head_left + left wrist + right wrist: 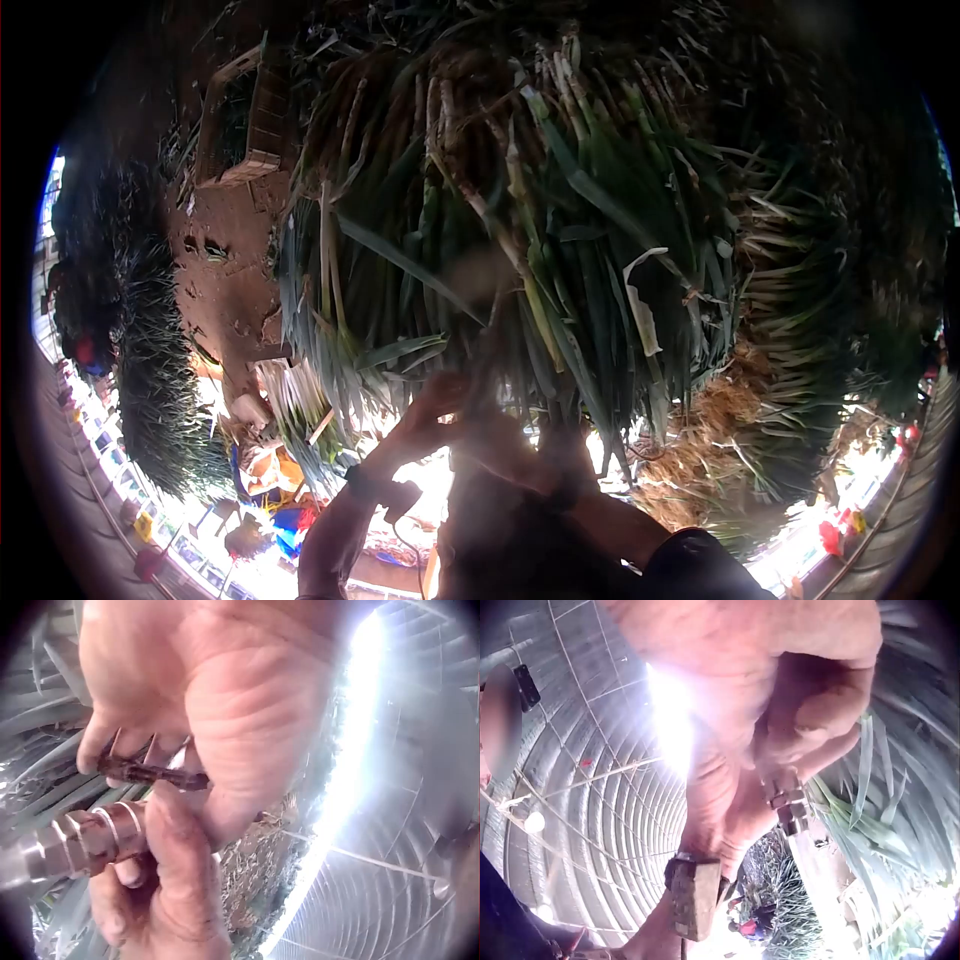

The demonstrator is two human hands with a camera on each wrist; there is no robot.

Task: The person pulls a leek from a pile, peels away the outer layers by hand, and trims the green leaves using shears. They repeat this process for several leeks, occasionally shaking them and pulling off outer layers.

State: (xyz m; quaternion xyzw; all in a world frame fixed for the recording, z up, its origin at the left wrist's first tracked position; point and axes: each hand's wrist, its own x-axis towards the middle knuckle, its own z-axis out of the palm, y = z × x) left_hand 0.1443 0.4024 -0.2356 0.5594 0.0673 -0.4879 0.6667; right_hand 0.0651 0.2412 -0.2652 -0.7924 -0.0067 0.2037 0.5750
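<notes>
My right hand (505,450) grips a metal hose nozzle (97,838) with ringed, nut-like collars, its thumb laid along the back end. A pale blurred streak extends from the nozzle's tip in both wrist views. Close beside it, my left hand (425,415) has its fingers curled round a dark, dirt-coated thin rod (154,772); the rod's far end disappears under the base of the thumb. Both hands are close together, right at the lower edge of a large heap of long green leeks (600,270). In the right wrist view the nozzle's back end is hidden in my right hand.
More leeks (785,280) are stacked along the right, with brown roots (710,440) showing. On the left lie bare brown ground (225,270), a wooden crate (262,125) and a long dark green row (150,340). A boxy device (695,898) is strapped on my left wrist.
</notes>
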